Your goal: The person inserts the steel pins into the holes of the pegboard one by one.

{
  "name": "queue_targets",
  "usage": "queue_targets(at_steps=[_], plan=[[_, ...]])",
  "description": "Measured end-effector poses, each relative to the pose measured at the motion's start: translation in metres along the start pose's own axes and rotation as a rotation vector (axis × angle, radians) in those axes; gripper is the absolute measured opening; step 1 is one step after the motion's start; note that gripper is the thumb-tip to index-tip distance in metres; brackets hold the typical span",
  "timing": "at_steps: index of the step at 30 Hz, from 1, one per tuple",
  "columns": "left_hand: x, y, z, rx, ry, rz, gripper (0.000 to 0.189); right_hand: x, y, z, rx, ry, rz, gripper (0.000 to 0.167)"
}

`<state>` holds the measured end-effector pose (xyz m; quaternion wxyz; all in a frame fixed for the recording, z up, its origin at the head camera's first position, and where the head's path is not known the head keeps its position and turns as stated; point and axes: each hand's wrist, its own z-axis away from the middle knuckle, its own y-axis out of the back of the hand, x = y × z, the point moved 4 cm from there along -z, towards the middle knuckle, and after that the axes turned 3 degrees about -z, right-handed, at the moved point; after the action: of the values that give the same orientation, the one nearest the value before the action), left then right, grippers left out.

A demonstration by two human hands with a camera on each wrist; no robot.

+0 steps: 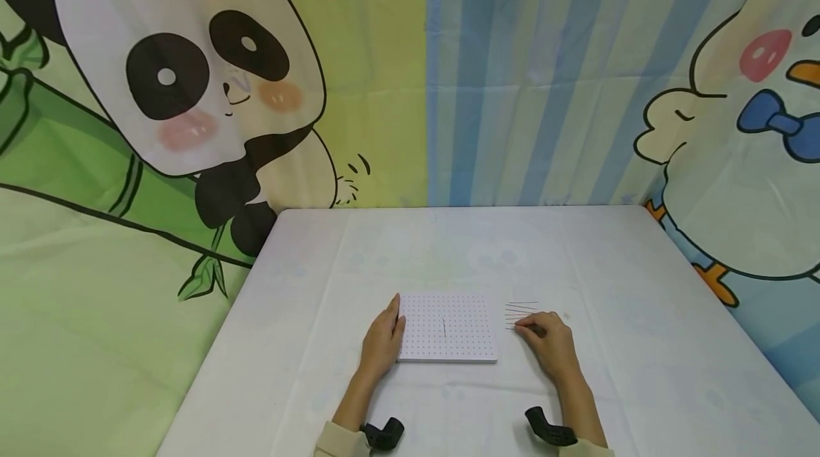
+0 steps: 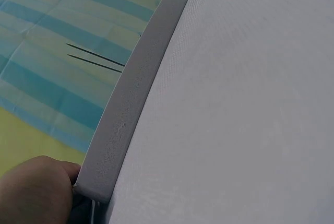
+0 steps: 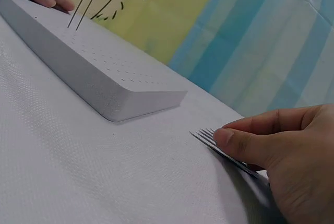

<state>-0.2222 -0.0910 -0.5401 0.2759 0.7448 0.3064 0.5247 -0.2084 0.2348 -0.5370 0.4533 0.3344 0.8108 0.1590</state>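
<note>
A white pegboard [image 1: 423, 343] with rows of small holes lies on the table. Two thin dark rods [image 3: 87, 4] stand upright in it, overlapping in the head view. At its left edge my left hand [image 1: 382, 339] holds the board, thumb at the top edge. To the right of the board, several more thin dark rods [image 1: 522, 302] lie side by side on the white cloth. My right hand [image 1: 551, 343] is over their near end, and thumb and forefinger pinch a thin dark rod [image 3: 203, 139] there. The fingers hide part of this group.
A white cloth covers the table [image 1: 410, 250]. Behind it hangs a printed curtain [image 1: 359, 87] with a panda and a white bird. Dark wrist mounts [image 1: 383, 434] sit on both forearms.
</note>
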Motion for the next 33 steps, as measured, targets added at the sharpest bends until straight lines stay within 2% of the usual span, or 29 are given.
queue_targets(at_steps=[8,22,33], plan=[[0.0009,-0.0004,-0.0005,-0.002,0.006,-0.007,0.049,0.0010,-0.0007,-0.0007,-0.030,0.024,0.001,0.015],[0.0017,0.0015,-0.0001,0.014,-0.003,-0.007,0.049,-0.0004,-0.0034,-0.0026,-0.059,0.003,0.001,0.014],[0.0010,0.0006,0.0018,0.003,-0.003,0.006,0.049,-0.0016,-0.0042,0.0006,-0.088,0.005,0.006,0.012]])
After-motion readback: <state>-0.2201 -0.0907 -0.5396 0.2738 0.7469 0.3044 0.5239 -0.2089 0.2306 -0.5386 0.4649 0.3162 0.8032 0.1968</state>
